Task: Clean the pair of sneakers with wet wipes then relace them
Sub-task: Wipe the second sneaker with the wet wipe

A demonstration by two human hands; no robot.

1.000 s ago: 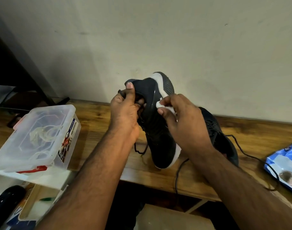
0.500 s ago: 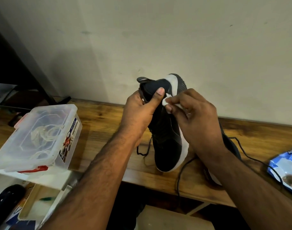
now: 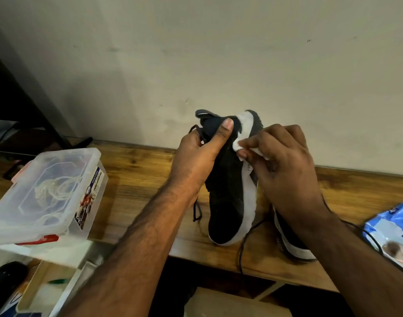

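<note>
My left hand (image 3: 197,156) grips the black sneaker (image 3: 228,195) upright, toe on the surface (image 3: 136,179); my right hand (image 3: 285,165) pinches the wet wipe (image 3: 238,145) against its white midsole. I'd brace firmly and rub along the rim.

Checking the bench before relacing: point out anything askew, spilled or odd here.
Nothing is spilled or visibly damaged. One black lace trails loose off the wooden bench's front edge and hangs below it. The second sneaker juts over that edge. The wipes pack lies at the frame's right edge.
</note>
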